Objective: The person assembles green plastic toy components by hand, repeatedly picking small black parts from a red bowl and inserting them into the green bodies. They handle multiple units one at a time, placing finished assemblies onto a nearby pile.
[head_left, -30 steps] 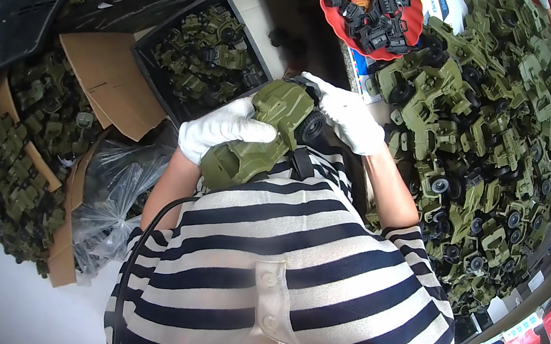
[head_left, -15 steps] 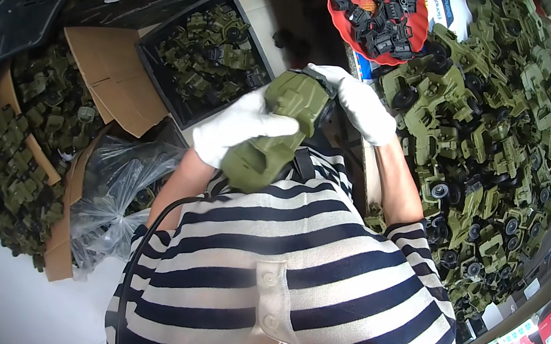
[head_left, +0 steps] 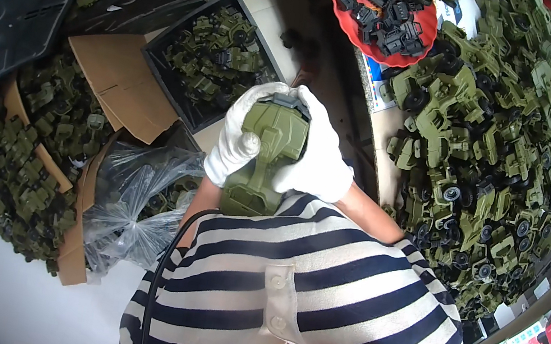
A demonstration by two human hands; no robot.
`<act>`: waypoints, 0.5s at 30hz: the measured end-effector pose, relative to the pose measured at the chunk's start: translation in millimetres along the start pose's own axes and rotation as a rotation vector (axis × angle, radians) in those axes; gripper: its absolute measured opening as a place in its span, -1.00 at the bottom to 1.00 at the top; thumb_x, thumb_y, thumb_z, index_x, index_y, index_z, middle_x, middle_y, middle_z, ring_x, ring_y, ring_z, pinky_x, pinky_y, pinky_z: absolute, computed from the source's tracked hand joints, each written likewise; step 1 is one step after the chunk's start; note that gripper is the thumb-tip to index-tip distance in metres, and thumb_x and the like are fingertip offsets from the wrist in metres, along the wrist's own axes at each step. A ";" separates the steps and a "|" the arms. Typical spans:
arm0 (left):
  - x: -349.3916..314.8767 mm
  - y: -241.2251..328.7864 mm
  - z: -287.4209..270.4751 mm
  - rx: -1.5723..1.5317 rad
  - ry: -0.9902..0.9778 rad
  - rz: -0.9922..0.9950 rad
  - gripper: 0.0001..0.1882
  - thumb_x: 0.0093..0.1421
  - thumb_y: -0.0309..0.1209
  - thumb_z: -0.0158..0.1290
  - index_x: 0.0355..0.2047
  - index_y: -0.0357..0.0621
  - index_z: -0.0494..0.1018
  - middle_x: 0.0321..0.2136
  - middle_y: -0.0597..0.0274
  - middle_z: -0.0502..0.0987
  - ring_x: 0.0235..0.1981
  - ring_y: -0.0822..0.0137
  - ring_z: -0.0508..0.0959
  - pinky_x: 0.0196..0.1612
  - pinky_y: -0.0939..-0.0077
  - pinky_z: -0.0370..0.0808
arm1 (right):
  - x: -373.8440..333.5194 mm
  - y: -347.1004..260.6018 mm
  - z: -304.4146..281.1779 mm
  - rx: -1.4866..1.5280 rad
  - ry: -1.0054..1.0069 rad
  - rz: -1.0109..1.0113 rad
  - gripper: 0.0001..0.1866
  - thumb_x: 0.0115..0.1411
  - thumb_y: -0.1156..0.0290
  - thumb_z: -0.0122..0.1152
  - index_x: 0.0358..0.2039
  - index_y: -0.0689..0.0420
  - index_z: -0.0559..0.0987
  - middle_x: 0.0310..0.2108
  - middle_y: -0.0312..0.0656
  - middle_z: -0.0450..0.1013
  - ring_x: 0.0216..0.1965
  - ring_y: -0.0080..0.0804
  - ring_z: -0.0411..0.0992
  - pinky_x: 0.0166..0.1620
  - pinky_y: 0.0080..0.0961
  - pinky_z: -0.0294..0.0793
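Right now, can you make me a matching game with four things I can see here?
1. Toy vehicle body
2. Bowl
3. Bag
4. Shirt

A. Clear and see-through
B. Striped, dark and pale
C. Green, between the left hand and the right hand
D. Red, holding black parts

Right pairs: 1-C, 2-D, 3-A, 4-B

"What colours am I getting?"

"White gloves (head_left: pixel 324 158) against an olive-green toy vehicle (head_left: pixel 273 131), coming through vividly!"

"And the shirt (head_left: pixel 218 294)?"

"Bold stripes, dark navy and cream! I've also got a bright red bowl (head_left: pixel 390 60), black parts (head_left: pixel 395 23) and tan-brown cardboard (head_left: pixel 116 81)!"
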State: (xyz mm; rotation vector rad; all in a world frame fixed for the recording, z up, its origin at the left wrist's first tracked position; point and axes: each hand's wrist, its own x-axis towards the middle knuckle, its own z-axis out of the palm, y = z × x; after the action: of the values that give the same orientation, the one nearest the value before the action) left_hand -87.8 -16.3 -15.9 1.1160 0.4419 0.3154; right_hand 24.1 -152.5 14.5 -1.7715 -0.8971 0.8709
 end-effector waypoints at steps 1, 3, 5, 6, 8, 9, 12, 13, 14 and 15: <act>1.0 -2.9 -1.5 0.056 0.012 0.009 0.15 -0.09 0.57 -0.05 0.06 -0.36 0.38 -0.01 0.06 0.49 0.03 0.22 0.50 0.13 0.38 0.39 | 1.0 6.9 6.8 -0.017 0.063 -0.048 0.07 -0.24 0.05 0.60 0.23 0.25 0.26 0.10 0.09 0.31 0.12 -0.05 0.36 0.16 -0.29 0.35; 0.5 -12.0 -6.5 0.167 0.059 0.016 0.15 -0.12 0.60 -0.07 0.00 -0.35 0.42 -0.08 0.10 0.51 -0.03 0.22 0.53 0.08 0.37 0.42 | 4.6 18.7 18.3 -0.041 0.167 -0.139 0.01 -0.23 0.05 0.59 0.17 0.26 0.31 0.03 0.07 0.34 0.06 -0.04 0.39 0.10 -0.27 0.39; -3.6 -11.5 -5.7 0.231 0.123 0.111 -0.03 0.06 0.49 -0.13 -0.09 -0.33 0.43 -0.18 0.08 0.53 -0.13 0.21 0.55 -0.02 0.35 0.45 | 8.1 21.5 24.0 -0.047 0.199 -0.267 -0.13 -0.18 0.11 0.55 0.09 0.24 0.36 -0.10 0.01 0.37 -0.10 -0.08 0.42 -0.04 -0.25 0.44; -6.9 -7.1 -6.5 0.235 0.150 0.120 -0.09 0.12 0.44 -0.15 -0.12 -0.32 0.43 -0.20 0.07 0.53 -0.14 0.20 0.56 -0.03 0.36 0.45 | 11.7 20.9 24.5 -0.060 0.196 -0.326 -0.16 -0.16 0.13 0.54 0.08 0.24 0.37 -0.12 0.02 0.37 -0.12 -0.09 0.42 -0.06 -0.25 0.44; -10.4 -2.9 -6.6 0.278 0.197 0.229 -0.33 0.31 0.17 -0.22 -0.18 -0.31 0.44 -0.25 0.04 0.53 -0.19 0.20 0.56 -0.07 0.37 0.45 | 17.3 13.8 25.5 -0.048 0.187 -0.415 -0.22 -0.14 0.18 0.50 0.06 0.23 0.38 -0.18 0.01 0.38 -0.19 -0.09 0.41 -0.13 -0.26 0.44; -13.6 -4.2 -8.3 0.254 0.221 0.216 -0.36 0.32 0.12 -0.22 -0.18 -0.32 0.44 -0.25 0.04 0.53 -0.19 0.19 0.56 -0.07 0.37 0.45 | 17.6 14.1 28.8 -0.039 0.178 -0.419 -0.23 -0.14 0.18 0.50 0.06 0.23 0.39 -0.18 0.01 0.38 -0.19 -0.09 0.41 -0.13 -0.25 0.44; -22.1 -10.5 -19.6 0.235 0.257 0.160 -0.47 0.35 -0.04 -0.22 -0.16 -0.34 0.45 -0.22 0.01 0.54 -0.17 0.21 0.56 -0.04 0.38 0.44 | 21.1 11.0 38.8 -0.042 0.187 -0.386 -0.27 -0.13 0.19 0.50 0.02 0.23 0.42 -0.17 0.03 0.40 -0.19 -0.07 0.43 -0.14 -0.24 0.46; -21.5 -9.5 -22.6 0.155 0.283 0.085 -0.50 0.36 -0.10 -0.23 -0.13 -0.35 0.45 -0.19 0.03 0.55 -0.15 0.24 0.54 -0.01 0.39 0.43 | 21.2 11.9 43.9 -0.044 0.147 -0.290 -0.30 -0.08 0.17 0.48 0.03 0.23 0.43 -0.11 0.04 0.42 -0.12 -0.01 0.44 -0.10 -0.22 0.47; -19.0 -12.4 -30.9 0.192 0.299 0.055 -0.51 0.37 -0.11 -0.22 -0.11 -0.35 0.45 -0.18 0.05 0.55 -0.13 0.24 0.54 0.00 0.39 0.43 | 26.1 10.4 48.4 -0.004 0.090 -0.145 -0.31 -0.04 0.14 0.45 0.05 0.23 0.42 -0.06 0.05 0.41 -0.06 0.02 0.43 -0.05 -0.21 0.46; -16.5 -17.1 -42.7 0.230 0.313 0.024 -0.52 0.37 -0.13 -0.22 -0.10 -0.35 0.46 -0.17 0.06 0.55 -0.12 0.25 0.53 0.02 0.39 0.42 | 31.0 9.0 51.7 0.040 0.037 0.001 -0.31 0.01 0.11 0.43 0.06 0.23 0.41 -0.01 0.07 0.41 0.00 0.05 0.42 0.00 -0.19 0.45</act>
State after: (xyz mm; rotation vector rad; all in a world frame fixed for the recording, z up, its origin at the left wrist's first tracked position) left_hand -122.7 2.9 -44.1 1.3016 0.7564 0.4723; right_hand -3.5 -106.9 -15.3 -1.7489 -0.8493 0.8481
